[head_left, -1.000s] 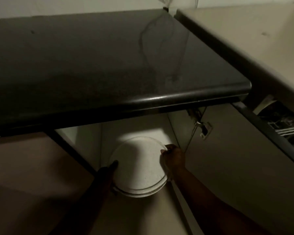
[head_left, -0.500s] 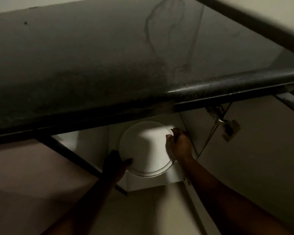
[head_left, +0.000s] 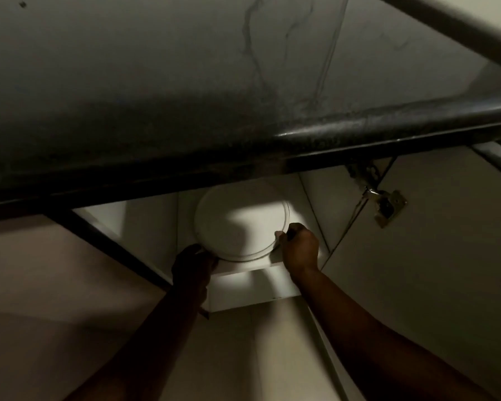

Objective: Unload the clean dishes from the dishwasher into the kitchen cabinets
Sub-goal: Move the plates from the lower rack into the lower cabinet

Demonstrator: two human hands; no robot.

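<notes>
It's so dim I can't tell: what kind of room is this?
Most likely a home kitchen: a dark stone countertop, an open base cabinet with a door hinge, and white plates held by both hands.

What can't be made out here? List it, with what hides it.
- Back of the plates: head view, hidden under the countertop edge.
- How many plates are stacked: too dim; only rims show.
- Left hand: in deep shadow, so its fingers are unclear.
- Cabinet interior further back: covered by the countertop.
- Hinge detail: small and blurred.
</notes>
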